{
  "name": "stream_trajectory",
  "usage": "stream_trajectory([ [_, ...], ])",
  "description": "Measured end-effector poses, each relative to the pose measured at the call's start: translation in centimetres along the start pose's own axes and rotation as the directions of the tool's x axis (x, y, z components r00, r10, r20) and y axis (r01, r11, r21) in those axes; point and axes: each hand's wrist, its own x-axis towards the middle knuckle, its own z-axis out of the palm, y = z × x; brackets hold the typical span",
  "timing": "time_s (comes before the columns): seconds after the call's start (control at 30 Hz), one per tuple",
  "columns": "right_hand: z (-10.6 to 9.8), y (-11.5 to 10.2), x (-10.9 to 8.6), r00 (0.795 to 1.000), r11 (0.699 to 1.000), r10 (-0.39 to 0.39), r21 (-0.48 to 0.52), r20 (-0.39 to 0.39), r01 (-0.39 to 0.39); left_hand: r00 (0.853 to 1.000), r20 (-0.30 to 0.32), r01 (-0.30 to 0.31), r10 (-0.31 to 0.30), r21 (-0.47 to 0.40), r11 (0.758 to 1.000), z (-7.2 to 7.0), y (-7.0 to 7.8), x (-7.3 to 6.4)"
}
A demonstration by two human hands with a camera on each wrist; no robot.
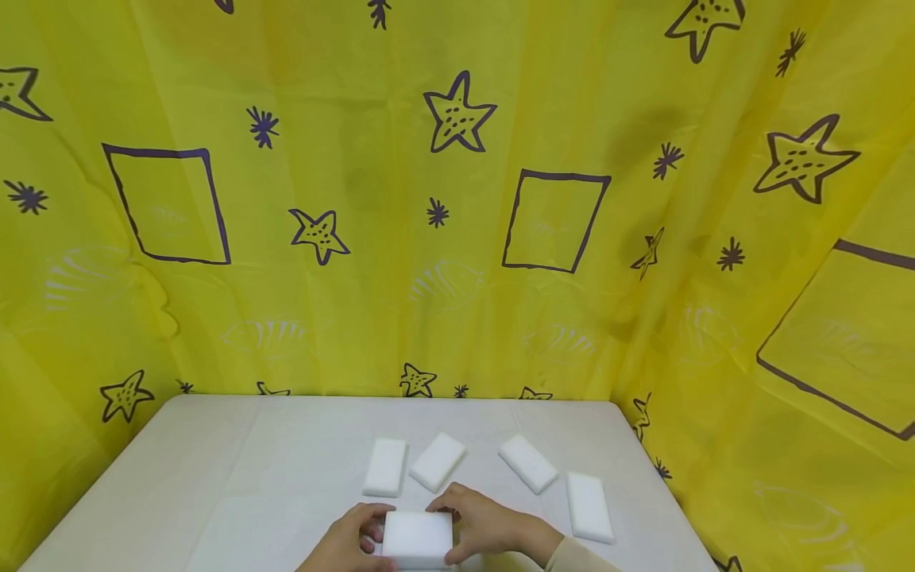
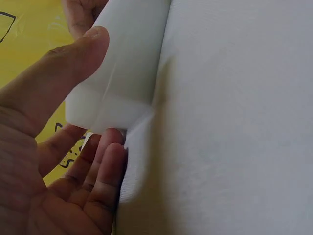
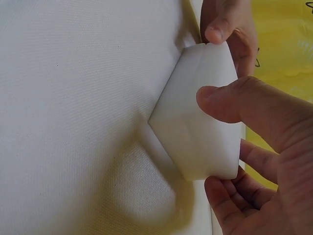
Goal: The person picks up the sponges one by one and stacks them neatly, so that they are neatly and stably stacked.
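Observation:
A white sponge block point(image 1: 418, 536) lies flat at the near side of the table, between both hands. A thin seam runs along its side in the left wrist view, like two sponges stacked flush. My left hand point(image 1: 350, 544) holds the left end, thumb on the near side and fingertips around the end by the tabletop. At the right end my right hand point(image 1: 489, 524) grips the block point(image 3: 195, 117), its thumb pressed on the near face and its fingers curled behind. The block's underside is hidden.
Several more white sponges lie loosely in an arc beyond the hands: one upright-facing sponge point(image 1: 386, 467), a slanted sponge point(image 1: 438, 462), another slanted sponge point(image 1: 528, 463) and a sponge point(image 1: 589, 508) at the right. A white cloth covers the table point(image 1: 179, 477). Yellow patterned curtains point(image 1: 372, 318) surround it.

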Motion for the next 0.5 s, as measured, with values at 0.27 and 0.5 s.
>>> stream_trajectory([
  [0.27,0.0,-0.2,0.0,1.000,0.999,-0.012,-0.039,-0.002,0.012,0.999,-0.011,-0.036,0.035,-0.005,0.999,-0.3,0.8,0.0],
  [0.5,-0.1,-0.3,-0.1,1.000,0.999,-0.013,-0.036,0.001,0.013,0.998,-0.010,-0.062,0.062,0.004,0.998,-0.2,1.2,0.1],
])
